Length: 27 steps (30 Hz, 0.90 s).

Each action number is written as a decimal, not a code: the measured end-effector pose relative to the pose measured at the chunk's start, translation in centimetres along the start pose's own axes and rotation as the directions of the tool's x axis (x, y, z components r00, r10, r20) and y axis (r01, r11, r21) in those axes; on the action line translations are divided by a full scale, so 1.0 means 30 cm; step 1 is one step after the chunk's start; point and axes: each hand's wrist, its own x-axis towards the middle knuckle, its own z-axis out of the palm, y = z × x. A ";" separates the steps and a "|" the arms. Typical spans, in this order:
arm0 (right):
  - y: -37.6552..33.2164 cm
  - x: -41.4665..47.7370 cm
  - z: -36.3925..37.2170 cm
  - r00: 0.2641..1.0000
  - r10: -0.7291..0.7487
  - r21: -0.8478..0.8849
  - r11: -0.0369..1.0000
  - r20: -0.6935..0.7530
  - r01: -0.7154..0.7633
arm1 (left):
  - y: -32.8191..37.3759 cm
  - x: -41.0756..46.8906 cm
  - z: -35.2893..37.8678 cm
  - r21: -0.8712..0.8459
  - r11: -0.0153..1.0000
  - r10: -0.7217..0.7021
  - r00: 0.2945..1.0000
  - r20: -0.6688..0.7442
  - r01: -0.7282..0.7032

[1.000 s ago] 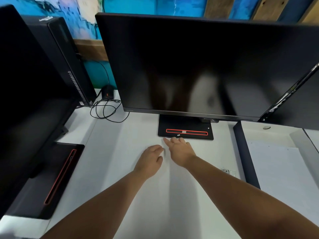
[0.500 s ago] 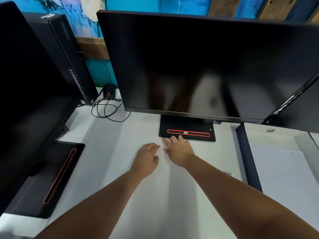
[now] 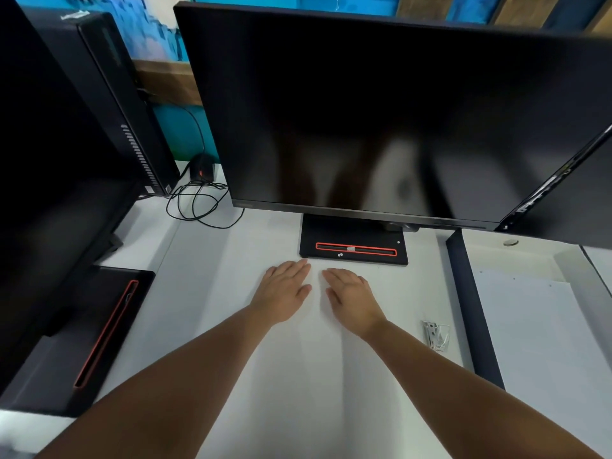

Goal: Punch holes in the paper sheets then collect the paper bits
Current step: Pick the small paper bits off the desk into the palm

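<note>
With both palms pressed flat on the white desk point(image 3: 205, 293), your left hand point(image 3: 284, 290) and right hand point(image 3: 351, 297) lie side by side, fingers stretched out, gripping nothing. They sit just short of the monitor base point(image 3: 353, 240), fingertips pointing to 12 o'clock, close together but not touching. Two tiny white paper bits point(image 3: 339, 255) rest on the front lip of that base, just below its red-edged slot, at 12 o'clock from your right hand. One more white dot point(image 3: 398, 242) sits on the base toward 1 o'clock. The paper sheets point(image 3: 536, 336) lie at 3 o'clock, beyond a dark divider strip point(image 3: 472, 306), well apart from both hands. A small metal clip-like piece point(image 3: 436, 335) lies on the desk just beside your right forearm; too blurred to tell what it is. The black monitor point(image 3: 381, 114) fills 12 o'clock, loose cables point(image 3: 198, 203) at 10 o'clock.
</note>
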 end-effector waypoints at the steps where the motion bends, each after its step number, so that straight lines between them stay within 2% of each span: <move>1: 0.005 0.002 0.001 0.999 0.030 0.008 1.000 -0.032 -0.030 | 0.005 0.005 -0.003 0.014 1.000 0.022 1.000 0.016 -0.022; 6: 0.021 0.024 -0.021 0.974 0.112 0.023 0.994 -0.197 -0.110 | 0.027 0.002 0.004 0.021 0.989 0.146 0.988 0.058 -0.147; 8: 0.022 0.043 -0.042 0.979 0.125 -0.008 0.992 -0.161 -0.128 | 0.032 -0.012 0.014 0.003 0.983 0.182 0.982 0.050 -0.183; 13: 0.034 0.070 -0.067 0.991 0.125 -0.166 0.980 0.056 -0.115 | 0.045 -0.044 0.027 -0.097 0.964 0.251 0.968 0.027 -0.247; 16: 0.049 0.033 -0.055 0.994 0.090 -0.170 0.982 0.057 -0.080 | 0.048 -0.053 0.021 -0.189 0.960 0.206 0.978 -0.028 -0.208; 20: 0.069 -0.034 -0.004 0.998 -0.007 -0.134 0.991 0.058 0.015 | 0.047 -0.045 0.013 -0.206 0.968 0.128 0.989 -0.077 -0.141; 24: 0.072 -0.027 -0.002 0.996 0.028 -0.022 0.999 -0.088 -0.030 | 0.067 -0.033 0.002 -0.218 0.969 0.112 0.993 -0.041 -0.118; 27: 0.058 0.001 -0.023 0.998 0.048 -0.063 0.997 -0.038 -0.050 | 0.082 -0.033 0.002 -0.232 0.968 0.093 0.995 -0.022 -0.096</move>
